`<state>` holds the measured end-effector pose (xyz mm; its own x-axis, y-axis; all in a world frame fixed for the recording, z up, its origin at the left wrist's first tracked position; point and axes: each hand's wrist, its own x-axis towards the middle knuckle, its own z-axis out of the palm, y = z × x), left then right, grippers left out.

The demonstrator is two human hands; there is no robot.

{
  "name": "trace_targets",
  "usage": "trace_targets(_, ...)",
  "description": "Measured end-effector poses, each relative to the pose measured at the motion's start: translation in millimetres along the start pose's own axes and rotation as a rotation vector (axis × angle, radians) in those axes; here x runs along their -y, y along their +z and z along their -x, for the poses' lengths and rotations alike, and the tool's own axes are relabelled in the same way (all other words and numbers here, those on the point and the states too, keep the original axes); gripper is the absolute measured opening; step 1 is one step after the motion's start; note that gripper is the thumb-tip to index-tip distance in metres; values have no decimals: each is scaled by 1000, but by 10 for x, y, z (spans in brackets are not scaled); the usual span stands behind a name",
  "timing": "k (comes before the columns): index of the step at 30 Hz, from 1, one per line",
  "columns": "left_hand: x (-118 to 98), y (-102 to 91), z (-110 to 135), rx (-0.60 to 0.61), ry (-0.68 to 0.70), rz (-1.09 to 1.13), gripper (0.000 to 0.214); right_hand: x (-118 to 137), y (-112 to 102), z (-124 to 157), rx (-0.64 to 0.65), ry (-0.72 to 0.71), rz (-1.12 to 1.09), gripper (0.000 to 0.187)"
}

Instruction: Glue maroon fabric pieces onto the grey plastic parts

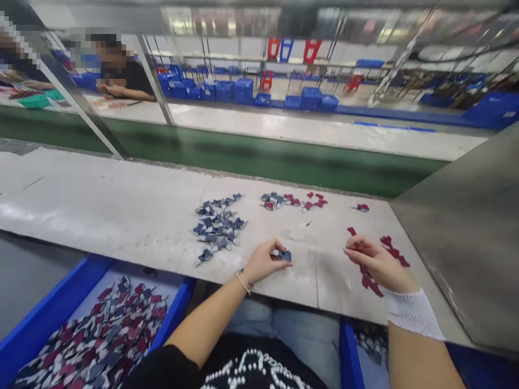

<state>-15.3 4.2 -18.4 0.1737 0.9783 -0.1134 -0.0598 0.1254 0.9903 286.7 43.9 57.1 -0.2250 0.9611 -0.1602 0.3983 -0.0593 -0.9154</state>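
My left hand rests on the white worktable near its front edge, fingers pinched on a small dark blue plastic part. My right hand hovers to the right with fingers curled, touching dark red parts lying under it; I cannot make out whether it holds one. A pile of blue-grey parts lies just left of my left hand. Mixed blue and red parts lie farther back.
A blue bin full of red, blue and white parts sits below the table at left. Another blue bin is below at right. A grey metal panel stands at right. A green conveyor belt runs behind the table; a person sits beyond it.
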Motion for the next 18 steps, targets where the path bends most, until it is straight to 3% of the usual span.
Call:
trace_targets(10,19,15,41,-28,-33,72,35,266,669,229,123,95,-106,48)
trace_targets(14,-32,24,41,-74,-39,129,34,392,829,113,187,148,-139,34)
trace_targets(18,-57,29,-12,-158,82,95,31,386,867,-61,260,192,-152,32)
